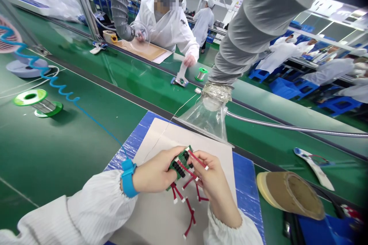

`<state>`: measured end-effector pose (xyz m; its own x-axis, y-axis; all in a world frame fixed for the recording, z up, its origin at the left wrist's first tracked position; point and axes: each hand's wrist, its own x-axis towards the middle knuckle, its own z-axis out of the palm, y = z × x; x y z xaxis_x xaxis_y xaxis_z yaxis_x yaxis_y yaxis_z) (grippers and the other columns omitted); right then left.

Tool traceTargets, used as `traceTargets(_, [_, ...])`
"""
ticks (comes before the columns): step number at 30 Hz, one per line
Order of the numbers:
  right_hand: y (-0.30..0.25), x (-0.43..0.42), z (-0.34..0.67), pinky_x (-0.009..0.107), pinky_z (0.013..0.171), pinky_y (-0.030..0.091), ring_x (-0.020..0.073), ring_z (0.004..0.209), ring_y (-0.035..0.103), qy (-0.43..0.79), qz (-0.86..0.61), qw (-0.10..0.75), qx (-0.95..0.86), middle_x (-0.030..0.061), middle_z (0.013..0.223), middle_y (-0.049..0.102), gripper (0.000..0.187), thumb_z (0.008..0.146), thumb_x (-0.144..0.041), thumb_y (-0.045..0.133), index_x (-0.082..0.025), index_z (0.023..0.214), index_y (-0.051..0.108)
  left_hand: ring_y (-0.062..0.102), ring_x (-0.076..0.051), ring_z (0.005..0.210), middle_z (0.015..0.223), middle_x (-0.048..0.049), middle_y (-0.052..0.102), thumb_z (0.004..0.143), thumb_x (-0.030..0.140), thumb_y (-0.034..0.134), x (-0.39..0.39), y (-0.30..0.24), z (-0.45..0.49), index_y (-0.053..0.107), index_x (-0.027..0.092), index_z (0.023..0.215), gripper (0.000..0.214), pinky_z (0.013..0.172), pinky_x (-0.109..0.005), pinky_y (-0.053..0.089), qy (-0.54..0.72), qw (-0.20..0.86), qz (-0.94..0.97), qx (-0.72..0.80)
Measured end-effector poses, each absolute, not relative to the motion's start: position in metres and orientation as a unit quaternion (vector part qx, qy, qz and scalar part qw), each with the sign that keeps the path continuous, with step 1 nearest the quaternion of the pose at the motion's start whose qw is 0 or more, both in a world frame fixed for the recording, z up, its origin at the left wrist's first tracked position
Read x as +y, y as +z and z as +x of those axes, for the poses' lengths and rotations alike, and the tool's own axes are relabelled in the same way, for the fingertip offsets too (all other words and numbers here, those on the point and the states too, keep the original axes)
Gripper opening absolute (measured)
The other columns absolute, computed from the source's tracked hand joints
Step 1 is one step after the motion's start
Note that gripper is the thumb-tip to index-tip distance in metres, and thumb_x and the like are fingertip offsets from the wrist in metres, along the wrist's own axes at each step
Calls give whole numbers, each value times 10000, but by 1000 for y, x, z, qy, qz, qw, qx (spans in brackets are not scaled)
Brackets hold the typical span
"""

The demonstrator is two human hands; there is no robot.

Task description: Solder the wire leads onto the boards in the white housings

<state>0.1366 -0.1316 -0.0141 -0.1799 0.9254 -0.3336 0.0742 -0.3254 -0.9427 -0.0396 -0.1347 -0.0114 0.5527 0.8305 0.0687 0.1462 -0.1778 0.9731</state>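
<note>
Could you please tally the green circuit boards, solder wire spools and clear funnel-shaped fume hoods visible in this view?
Green circuit boards: 1
Solder wire spools: 2
Clear funnel-shaped fume hoods: 2
Total: 5

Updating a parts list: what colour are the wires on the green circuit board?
Red, with white ends; the loose wires show best in the head view.

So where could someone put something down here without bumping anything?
The widest bare patch is the green bench between the spool and the blue mat, beside a blue cord. The pale sheet is bare left of the red wires. It's crowded around the left hand, right hand and circuit board.
</note>
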Motion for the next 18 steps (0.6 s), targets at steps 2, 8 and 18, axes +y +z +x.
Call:
traceTargets(2, [-14,-131,138,189,346,138,33,383,166,605,-540,350,-470,-110,421,252,494,639,-651,738,-186,636,572,595,-200,1038,1084,-40,632,643,2,411,-136,-13,-39,497,184,1287,675,934,-328,491,329,546,685,354])
traceTargets(8, [-10,-129,142,193,372,176,34,401,233,585,-539,356,-490,-61,465,406,492,616,-635,749,-174,608,579,600,-195,1025,1042,-33,632,636,-18,398,-137,-7,-39,522,166,1226,630,951,-330,480,317,547,694,344])
traceTargets(18, [-9,-132,143,192,381,214,58,428,290,561,-544,351,-516,-59,473,408,408,680,-564,734,-179,653,603,608,-201,1044,1032,-33,646,657,-32,402,-142,-9,-37,445,185,1338,716,880,-294,512,324,507,719,348])
